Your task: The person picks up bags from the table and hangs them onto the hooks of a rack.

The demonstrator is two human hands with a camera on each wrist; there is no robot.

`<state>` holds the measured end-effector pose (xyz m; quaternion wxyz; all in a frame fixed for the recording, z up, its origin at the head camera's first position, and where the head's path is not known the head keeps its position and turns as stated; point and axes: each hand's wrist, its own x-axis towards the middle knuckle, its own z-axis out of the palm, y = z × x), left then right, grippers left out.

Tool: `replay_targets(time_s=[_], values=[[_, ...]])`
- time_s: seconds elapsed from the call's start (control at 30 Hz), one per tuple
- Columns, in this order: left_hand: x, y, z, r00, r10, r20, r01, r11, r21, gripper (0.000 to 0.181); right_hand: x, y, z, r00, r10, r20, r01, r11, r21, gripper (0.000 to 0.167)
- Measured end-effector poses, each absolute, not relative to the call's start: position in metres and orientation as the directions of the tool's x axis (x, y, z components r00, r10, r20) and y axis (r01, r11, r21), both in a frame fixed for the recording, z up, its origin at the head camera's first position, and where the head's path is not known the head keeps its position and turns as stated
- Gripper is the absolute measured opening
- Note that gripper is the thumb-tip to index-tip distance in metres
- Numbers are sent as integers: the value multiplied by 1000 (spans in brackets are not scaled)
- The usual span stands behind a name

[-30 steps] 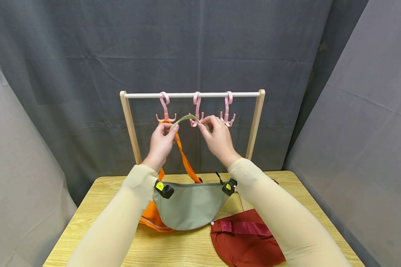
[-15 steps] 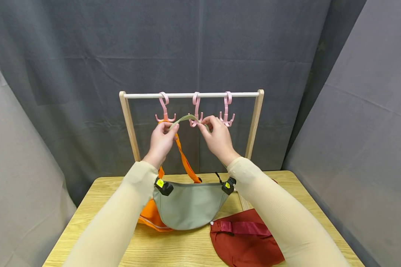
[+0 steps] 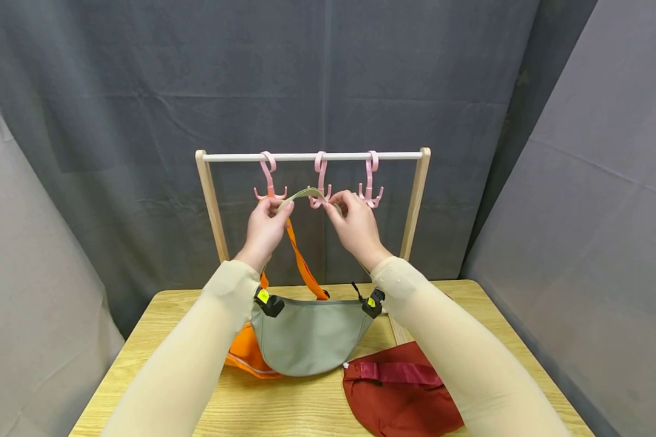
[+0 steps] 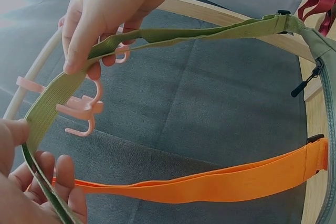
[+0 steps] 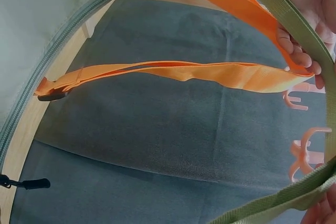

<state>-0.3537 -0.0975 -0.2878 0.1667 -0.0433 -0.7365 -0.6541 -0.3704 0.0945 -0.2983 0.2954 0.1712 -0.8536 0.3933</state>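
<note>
In the head view my left hand point(image 3: 265, 230) and right hand point(image 3: 356, 227) each pinch the green strap point(image 3: 308, 192) of a grey-green waist bag point(image 3: 311, 340). Between them the strap arches up, just in front of the middle pink hook point(image 3: 321, 176). The left wrist view has this strap point(image 4: 47, 103) beside the pink hook point(image 4: 84, 107); whether they touch I cannot tell. Below my forearms the bag hangs upright, its dark zip along the top. An orange strap point(image 3: 304, 267) loops up to the left pink hook point(image 3: 269, 176), partly behind my left hand.
The hooks hang from a white bar point(image 3: 229, 158) on a wooden rack. An orange bag point(image 3: 246, 349) is partly hidden behind the grey-green one. On the wooden table point(image 3: 284, 406), a dark red waist bag point(image 3: 399, 394) lies at front right, partly under my right forearm. Grey cloth surrounds the table.
</note>
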Motion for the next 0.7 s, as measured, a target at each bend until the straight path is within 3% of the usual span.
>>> replay_targets(time_s=[0.7], values=[[-355, -96, -293, -957, -154, 247, 222, 165, 961, 31, -373, 96, -307, -800, -65, 597, -489, 647, -585, 21]])
